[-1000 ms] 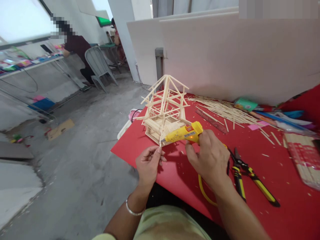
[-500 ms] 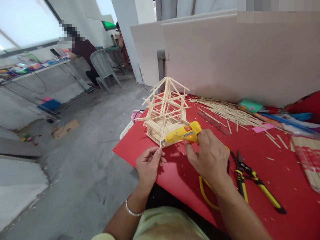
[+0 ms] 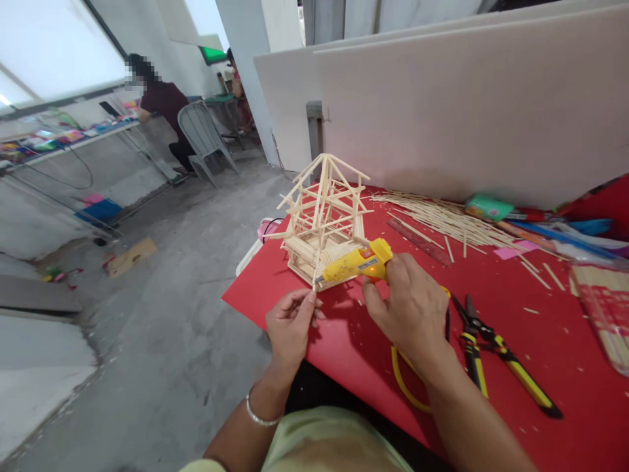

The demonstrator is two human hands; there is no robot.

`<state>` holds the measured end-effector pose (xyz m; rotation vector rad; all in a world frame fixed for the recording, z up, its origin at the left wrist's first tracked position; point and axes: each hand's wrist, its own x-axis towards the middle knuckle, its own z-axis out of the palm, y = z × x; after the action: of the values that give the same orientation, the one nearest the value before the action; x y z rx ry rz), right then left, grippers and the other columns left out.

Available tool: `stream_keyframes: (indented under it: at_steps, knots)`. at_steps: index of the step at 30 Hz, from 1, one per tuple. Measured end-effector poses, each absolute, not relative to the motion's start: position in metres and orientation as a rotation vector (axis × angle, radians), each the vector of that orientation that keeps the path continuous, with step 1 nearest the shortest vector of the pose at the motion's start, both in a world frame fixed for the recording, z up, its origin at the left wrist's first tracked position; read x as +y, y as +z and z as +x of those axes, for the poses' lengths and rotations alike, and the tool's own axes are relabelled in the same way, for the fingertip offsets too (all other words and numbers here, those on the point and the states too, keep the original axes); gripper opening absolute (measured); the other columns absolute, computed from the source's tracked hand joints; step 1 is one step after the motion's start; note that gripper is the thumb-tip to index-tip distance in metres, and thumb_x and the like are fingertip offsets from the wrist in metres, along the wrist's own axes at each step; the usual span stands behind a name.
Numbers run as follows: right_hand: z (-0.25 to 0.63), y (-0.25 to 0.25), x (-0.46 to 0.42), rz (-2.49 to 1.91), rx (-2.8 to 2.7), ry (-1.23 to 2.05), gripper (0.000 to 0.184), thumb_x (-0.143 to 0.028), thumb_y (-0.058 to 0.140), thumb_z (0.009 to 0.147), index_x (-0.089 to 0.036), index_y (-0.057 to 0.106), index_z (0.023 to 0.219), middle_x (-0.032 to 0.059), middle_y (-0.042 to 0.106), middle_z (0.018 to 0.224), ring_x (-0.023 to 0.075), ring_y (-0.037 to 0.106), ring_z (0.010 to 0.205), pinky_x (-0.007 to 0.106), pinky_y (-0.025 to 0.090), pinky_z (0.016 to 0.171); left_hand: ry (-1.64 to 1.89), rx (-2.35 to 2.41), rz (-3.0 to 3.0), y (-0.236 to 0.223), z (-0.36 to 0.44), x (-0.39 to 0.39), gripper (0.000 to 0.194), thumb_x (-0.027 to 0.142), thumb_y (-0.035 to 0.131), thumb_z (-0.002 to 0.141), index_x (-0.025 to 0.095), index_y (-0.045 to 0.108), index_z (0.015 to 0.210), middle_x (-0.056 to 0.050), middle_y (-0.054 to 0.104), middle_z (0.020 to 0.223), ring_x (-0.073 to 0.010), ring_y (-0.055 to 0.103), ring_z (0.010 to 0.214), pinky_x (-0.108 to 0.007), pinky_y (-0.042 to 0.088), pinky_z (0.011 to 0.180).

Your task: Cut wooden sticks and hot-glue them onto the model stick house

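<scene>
A house-like model [image 3: 324,216] built of thin wooden sticks stands on the red tabletop [image 3: 354,380], with an open frame of sloping roof poles. In my right hand [image 3: 407,301] is a yellow hot glue gun [image 3: 356,262], its small light glowing orange. Its nozzle points left and down, close to the lower end of a pale wooden stick [image 3: 317,269] at the model's front corner. The thumb and fingertips of my left hand [image 3: 293,321] are pinched on that end. Whether the nozzle touches the stick I cannot tell.
Black-and-yellow pruning shears [image 3: 491,347] lie open right of my right hand. Behind are loose sticks [image 3: 437,219], a ruler [image 3: 417,242] and a packet of sticks [image 3: 604,308]. White boards [image 3: 442,111] stand along the back. A person [image 3: 164,108] sits far left.
Both hands and the glue gun keep almost the same pose at the stick. The view has shifted very slightly.
</scene>
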<state>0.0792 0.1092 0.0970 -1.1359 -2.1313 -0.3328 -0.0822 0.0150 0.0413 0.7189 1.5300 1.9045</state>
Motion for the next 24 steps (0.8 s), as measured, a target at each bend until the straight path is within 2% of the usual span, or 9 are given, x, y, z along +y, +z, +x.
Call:
stream_keyframes:
  at_steps: [24]
  knots:
    - [0.0792,0.0974,0.1091,-1.136,-2.128,-0.348,0.025,-0.030,0.057,0.085,-0.015,0.058,0.106,0.0056,0.059,0.086,0.0197,0.051,0.074,0.031,0.031,0.062,1.897,1.556,0.725,0.0423,-0.0820,0.0164,0.022,0.038,0.075,0.080,0.017,0.072,0.086,-0.001,0.070,0.069,-0.0109,0.062,0.050,-0.020,0.048,0.043]
